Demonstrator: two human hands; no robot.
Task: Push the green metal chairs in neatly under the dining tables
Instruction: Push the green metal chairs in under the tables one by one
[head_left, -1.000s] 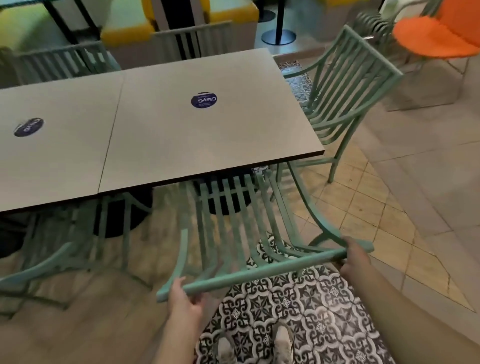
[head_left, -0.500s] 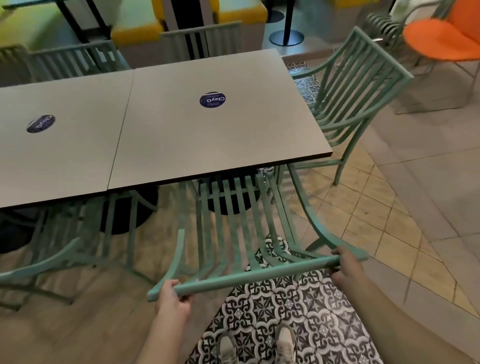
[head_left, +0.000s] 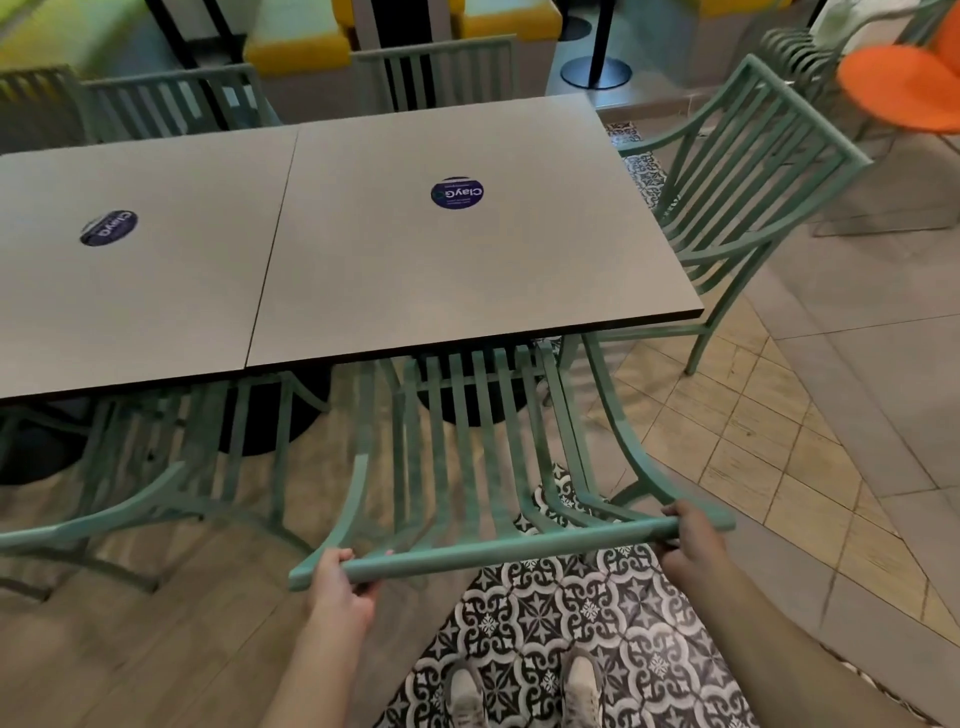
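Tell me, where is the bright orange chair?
In the head view, the bright orange chair sits at the far upper right, just beyond the green metal slatted chair at the grey table's right end.

Looks like a food-court eatery: paired desk (head_left: 467, 270) tops with round stickers (head_left: 457, 193), green chairs (head_left: 753, 171), yellow booth seats (head_left: 296, 47), patterned tiles (head_left: 571, 623).

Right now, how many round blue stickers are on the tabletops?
2. One blue sticker sits near the middle of the right tabletop; the other sticker lies on the left tabletop, whose far left end is out of frame.
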